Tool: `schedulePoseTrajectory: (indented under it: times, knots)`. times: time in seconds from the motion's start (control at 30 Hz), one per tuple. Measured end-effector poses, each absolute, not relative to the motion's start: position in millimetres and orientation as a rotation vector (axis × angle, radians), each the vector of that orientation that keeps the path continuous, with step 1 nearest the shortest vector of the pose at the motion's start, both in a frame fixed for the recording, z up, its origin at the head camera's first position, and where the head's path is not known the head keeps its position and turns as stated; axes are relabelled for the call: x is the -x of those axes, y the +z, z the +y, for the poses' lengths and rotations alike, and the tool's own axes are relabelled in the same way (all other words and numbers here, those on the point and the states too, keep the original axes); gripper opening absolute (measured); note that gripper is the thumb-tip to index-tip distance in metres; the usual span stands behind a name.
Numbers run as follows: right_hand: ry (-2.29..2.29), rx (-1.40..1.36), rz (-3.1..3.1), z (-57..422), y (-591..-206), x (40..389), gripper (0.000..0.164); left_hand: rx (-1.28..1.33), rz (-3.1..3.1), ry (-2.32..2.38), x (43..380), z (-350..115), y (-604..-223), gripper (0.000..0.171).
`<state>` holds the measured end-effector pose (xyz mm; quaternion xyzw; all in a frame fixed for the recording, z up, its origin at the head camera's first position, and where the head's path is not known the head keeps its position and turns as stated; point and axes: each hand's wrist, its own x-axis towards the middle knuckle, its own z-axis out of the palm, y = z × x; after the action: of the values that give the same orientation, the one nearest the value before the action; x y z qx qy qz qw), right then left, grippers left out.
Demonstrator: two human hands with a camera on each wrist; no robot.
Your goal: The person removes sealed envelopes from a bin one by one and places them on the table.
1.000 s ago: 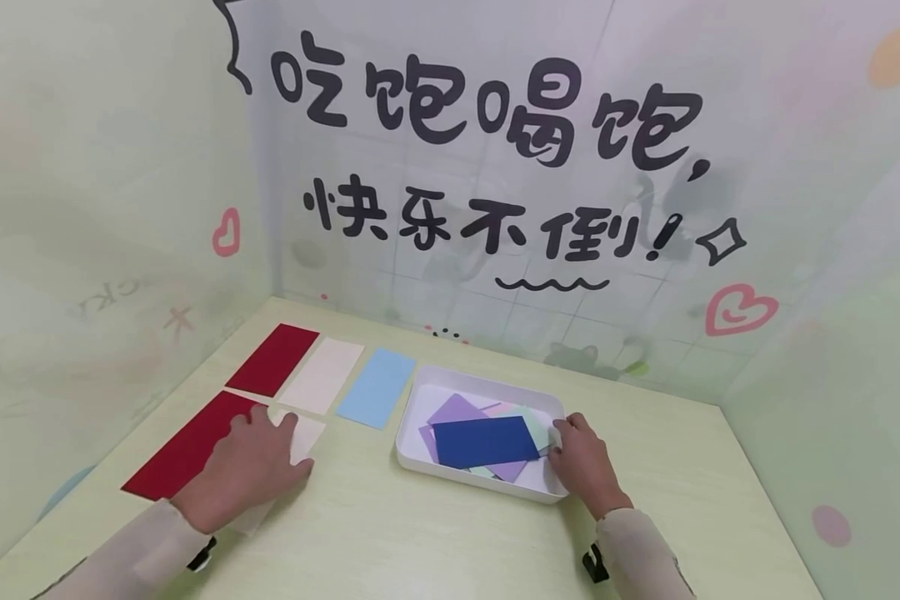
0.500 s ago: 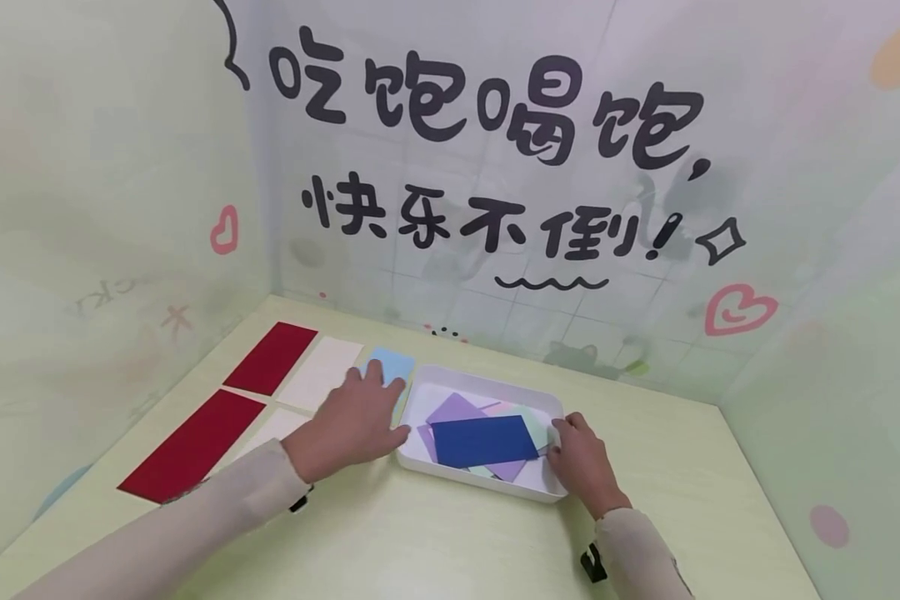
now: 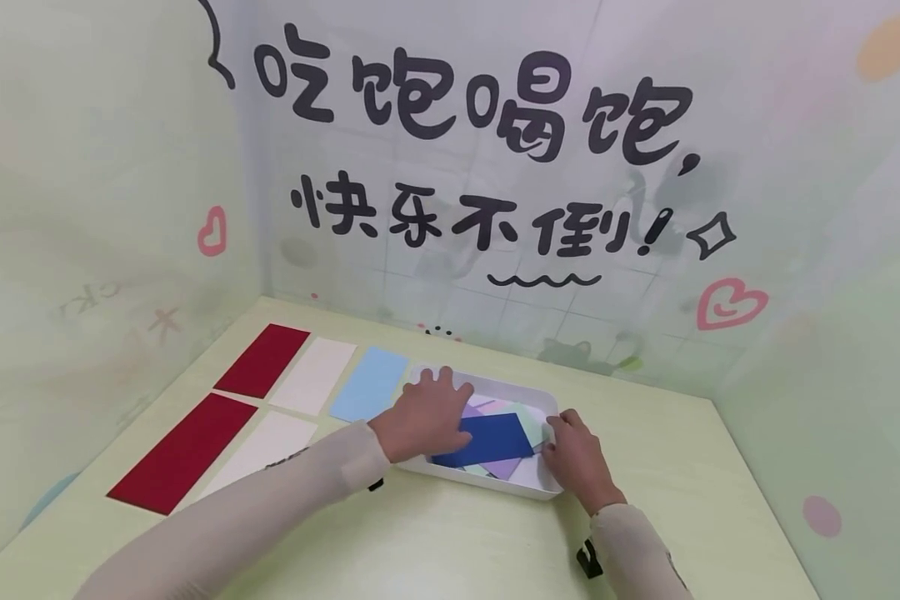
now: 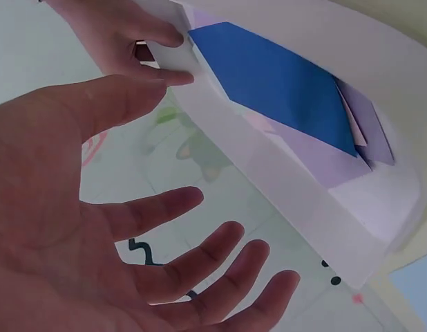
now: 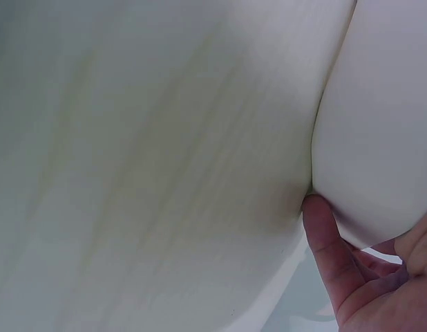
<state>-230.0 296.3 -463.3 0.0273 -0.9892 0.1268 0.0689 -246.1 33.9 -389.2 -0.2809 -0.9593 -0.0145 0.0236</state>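
Observation:
A white tray [image 3: 487,480] stands on the table with several paper cards loosely piled in it. On top of the pile lies a dark blue card [image 3: 498,437], with purple [image 4: 331,162] and pale green [image 3: 528,425] ones partly hidden beneath. Over the tray's left side hovers my left hand [image 3: 426,414], its fingers spread and holding nothing. In the left wrist view that hand [image 4: 124,221] is palm in sight, fingers apart. My right hand [image 3: 581,460] grips the tray's right end. The right wrist view shows the thumb [image 5: 323,228] against the tray's outer wall [image 5: 379,124].
Left of the tray, cards lie flat in two rows. The back row has a dark red card [image 3: 262,361], a pale pink card [image 3: 313,375] and a light blue card [image 3: 369,383]. In front lie a red card [image 3: 183,454] and a pale card [image 3: 270,442]. Printed walls enclose the table.
My left hand has moved right, from the front pale card across the light blue card to above the tray. The right hand has stayed on the tray.

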Motion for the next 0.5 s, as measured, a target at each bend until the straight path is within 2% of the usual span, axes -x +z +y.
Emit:
schedulePoseTrajectory:
  times: [0.5]
  knots:
    - [0.375,-0.058,-3.0,294,-465,232,0.046,0.996,-3.018,0.113,252,81,-426,0.057]
